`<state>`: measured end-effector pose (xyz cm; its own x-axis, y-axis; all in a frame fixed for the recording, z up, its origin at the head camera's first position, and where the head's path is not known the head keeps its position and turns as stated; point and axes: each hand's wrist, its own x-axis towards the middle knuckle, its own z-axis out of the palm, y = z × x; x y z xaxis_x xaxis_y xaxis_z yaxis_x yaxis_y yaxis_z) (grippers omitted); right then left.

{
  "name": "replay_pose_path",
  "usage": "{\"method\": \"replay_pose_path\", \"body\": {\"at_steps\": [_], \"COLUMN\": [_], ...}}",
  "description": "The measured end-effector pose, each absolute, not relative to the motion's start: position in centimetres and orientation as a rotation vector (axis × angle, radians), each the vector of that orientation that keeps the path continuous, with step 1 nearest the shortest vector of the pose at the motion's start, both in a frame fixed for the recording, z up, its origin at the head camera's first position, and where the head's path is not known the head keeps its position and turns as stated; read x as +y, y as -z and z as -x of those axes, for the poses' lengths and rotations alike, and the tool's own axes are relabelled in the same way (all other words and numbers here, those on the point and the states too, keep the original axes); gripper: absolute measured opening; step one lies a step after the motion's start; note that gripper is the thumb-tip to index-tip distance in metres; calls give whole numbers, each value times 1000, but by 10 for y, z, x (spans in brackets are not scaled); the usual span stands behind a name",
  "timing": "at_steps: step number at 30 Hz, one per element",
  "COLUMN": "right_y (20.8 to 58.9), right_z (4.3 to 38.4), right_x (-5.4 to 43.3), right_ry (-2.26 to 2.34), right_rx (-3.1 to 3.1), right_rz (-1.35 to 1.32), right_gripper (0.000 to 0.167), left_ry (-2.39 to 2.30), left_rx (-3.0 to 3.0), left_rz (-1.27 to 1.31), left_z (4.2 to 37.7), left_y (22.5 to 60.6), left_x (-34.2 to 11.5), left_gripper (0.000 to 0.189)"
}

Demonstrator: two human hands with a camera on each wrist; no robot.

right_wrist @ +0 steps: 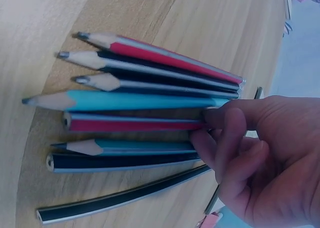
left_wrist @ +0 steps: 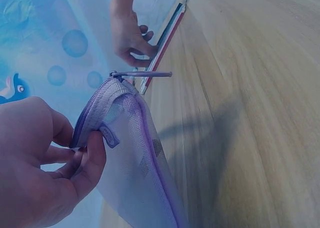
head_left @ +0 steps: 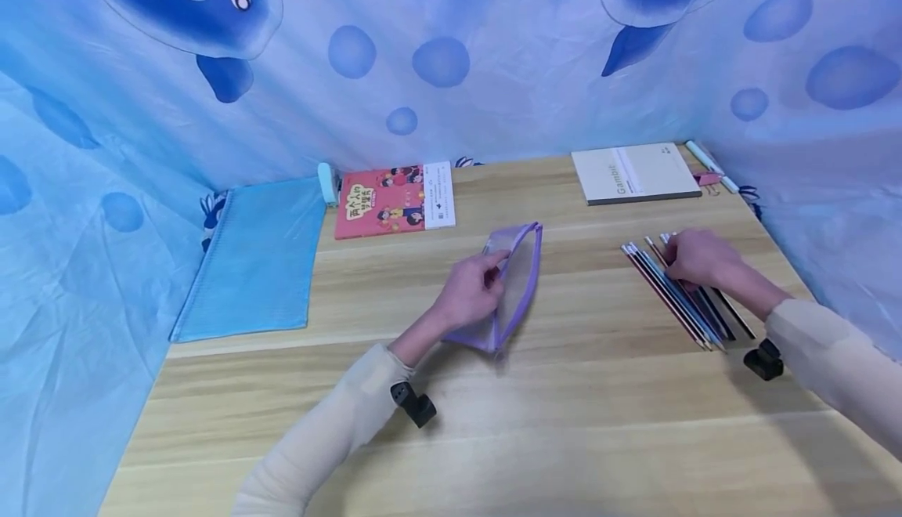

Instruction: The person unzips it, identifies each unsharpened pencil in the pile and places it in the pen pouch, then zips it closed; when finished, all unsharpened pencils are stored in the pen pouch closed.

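Observation:
A see-through mesh zip pouch [head_left: 517, 286] with purple edging stands gaping in mid-table. My left hand [head_left: 470, 291] pinches its zipper edge, and the left wrist view shows thumb and fingers on the rim beside a small purple tab [left_wrist: 110, 135]. To the right lies a row of several pencils [head_left: 665, 286], some red, some dark, some light blue. My right hand [head_left: 701, 257] is over their far ends. In the right wrist view its fingertips pinch a red striped pencil [right_wrist: 135, 123], next to a light blue pencil [right_wrist: 145, 100]; the fingers partly hide the grip.
A blue zip folder [head_left: 247, 258] lies at the left. Along the back are a light blue object [head_left: 327, 183], a red picture book [head_left: 380, 202], a pale notebook [head_left: 634, 172], a pen [head_left: 710, 164] and a pink item [head_left: 708, 178]. A patterned curtain [head_left: 493, 94] borders the table.

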<state>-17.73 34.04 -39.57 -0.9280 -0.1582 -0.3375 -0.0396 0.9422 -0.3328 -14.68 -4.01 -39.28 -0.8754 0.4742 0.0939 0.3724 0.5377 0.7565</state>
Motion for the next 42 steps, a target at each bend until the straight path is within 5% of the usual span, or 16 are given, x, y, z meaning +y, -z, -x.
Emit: {"method": "replay_pose_path", "body": {"at_steps": [18,42], "right_y": [375,341], "right_z": [177,167], "right_x": [336,240], "right_ry": [697,1692], "right_rx": [2770,2187], "right_rz": [176,-69], "right_gripper": [25,28], "left_ry": [-1250,-1253], "left_rx": [2662,2659], "left_rz": [-693,-669], "left_z": [147,147], "left_y": [389,387], "left_x": [-40,-41], "left_gripper": [54,53]}}
